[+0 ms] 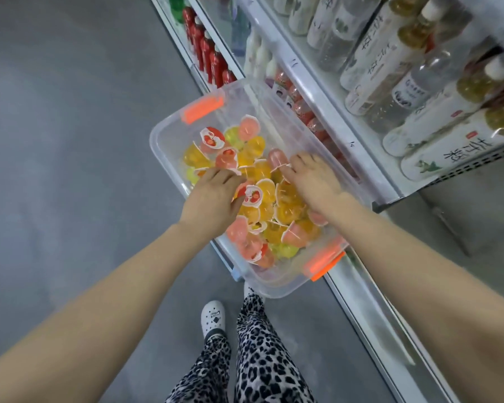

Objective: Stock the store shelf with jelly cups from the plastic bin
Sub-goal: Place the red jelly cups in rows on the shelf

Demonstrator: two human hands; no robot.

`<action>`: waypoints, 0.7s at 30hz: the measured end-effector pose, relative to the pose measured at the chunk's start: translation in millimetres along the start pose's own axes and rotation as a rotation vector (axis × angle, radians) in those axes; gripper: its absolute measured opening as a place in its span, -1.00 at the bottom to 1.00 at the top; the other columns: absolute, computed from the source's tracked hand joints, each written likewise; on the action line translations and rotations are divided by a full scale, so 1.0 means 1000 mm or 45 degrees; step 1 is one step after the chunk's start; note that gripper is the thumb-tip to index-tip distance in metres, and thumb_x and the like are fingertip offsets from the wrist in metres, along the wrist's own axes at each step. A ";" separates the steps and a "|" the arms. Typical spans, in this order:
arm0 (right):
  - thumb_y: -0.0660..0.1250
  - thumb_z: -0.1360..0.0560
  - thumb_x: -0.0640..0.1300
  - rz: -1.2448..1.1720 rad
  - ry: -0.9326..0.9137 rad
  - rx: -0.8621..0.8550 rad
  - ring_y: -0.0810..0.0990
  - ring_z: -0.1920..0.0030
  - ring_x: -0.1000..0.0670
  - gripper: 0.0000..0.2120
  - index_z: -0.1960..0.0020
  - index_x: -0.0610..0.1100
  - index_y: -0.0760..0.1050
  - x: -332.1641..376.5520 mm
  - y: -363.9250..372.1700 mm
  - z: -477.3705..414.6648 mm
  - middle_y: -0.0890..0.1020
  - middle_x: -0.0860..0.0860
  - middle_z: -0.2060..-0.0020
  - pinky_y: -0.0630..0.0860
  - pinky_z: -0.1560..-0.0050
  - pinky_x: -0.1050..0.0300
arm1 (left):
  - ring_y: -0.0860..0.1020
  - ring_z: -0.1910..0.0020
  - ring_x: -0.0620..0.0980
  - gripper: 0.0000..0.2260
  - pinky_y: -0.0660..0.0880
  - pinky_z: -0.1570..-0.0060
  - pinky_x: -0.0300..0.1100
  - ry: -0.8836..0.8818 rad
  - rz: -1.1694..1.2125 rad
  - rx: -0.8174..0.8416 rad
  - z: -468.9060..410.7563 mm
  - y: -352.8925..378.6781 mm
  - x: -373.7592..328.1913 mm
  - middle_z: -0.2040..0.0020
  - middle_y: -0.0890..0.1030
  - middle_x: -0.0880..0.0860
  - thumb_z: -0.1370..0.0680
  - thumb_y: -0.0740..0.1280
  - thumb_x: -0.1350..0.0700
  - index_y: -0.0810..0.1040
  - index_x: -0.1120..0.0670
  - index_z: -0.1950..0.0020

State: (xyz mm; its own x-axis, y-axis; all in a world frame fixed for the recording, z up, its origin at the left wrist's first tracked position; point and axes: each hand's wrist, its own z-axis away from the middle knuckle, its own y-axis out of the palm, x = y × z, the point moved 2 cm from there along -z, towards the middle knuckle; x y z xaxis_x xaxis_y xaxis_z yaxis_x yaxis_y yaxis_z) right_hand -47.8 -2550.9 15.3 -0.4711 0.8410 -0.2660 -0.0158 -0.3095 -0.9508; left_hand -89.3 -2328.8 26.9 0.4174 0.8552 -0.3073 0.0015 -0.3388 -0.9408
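Plastic bin (165,152): clear, rectangular, rounded corners, lid off, with an orange latch (202,109) on one short end and another (325,264) on the opposite end.

Jelly cups (264,170): small translucent domes in yellow, orange, pink and green, sealed with flat white-and-red lids with frilled edges. They are heaped loose in the bin, tipped every way.

Left hand (213,196): palm down in the heap, fingers curled, thumb against a red-lidded cup (252,196). Cannot tell if it grips.

Right hand (312,178): palm down, fingertips buried beside a pink cup (277,158). Grip also cannot be told.

The bin's right long side sits tight against the white shelf (332,112), under rows of glossy labelled bottles (390,68). Red bottles (213,59) stand on a lower tier beyond the bin. Smooth grey floor (70,112) lies open on the left. Leopard-print trousers (259,359) and a white clog (214,317) are just below the bin's near corner
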 end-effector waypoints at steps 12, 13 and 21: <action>0.46 -0.37 -0.13 -0.721 0.537 -0.228 0.55 -0.06 -0.18 -0.47 -0.32 -0.13 0.45 -0.002 -0.006 0.088 0.51 -0.12 -0.13 0.52 0.10 0.04 | 0.39 -0.32 0.16 -0.59 0.33 -0.28 -0.02 0.113 -0.021 0.271 -0.076 0.021 -0.022 -0.31 0.49 0.12 -0.56 0.35 0.07 0.44 0.09 -0.40; 0.47 -0.37 -0.12 -0.720 0.567 -0.250 0.56 -0.05 -0.18 -0.48 -0.30 -0.13 0.46 0.000 -0.003 0.093 0.51 -0.12 -0.10 0.52 0.10 0.03 | 0.39 -0.33 0.16 -0.58 0.32 -0.30 -0.03 0.150 -0.022 0.305 -0.087 0.029 -0.025 -0.33 0.48 0.12 -0.56 0.35 0.10 0.42 0.09 -0.41; 0.48 -0.29 -0.12 -0.675 0.606 -0.305 0.59 0.04 -0.16 -0.48 -0.24 -0.11 0.52 0.003 0.000 0.093 0.56 -0.11 -0.03 0.51 0.17 0.07 | 0.37 -0.37 0.16 -0.53 0.28 -0.35 -0.01 0.214 -0.172 0.444 -0.126 0.085 -0.027 -0.40 0.40 0.10 -0.50 0.36 0.26 0.43 0.11 -0.41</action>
State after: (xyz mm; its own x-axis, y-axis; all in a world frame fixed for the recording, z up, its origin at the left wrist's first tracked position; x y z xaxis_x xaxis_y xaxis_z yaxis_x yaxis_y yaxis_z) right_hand -131.8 -2589.7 29.2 -0.0204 0.9683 0.2491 0.0835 0.2499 -0.9647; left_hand 14.4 -2429.9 -26.7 0.5772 0.7972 -0.1769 -0.2294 -0.0496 -0.9721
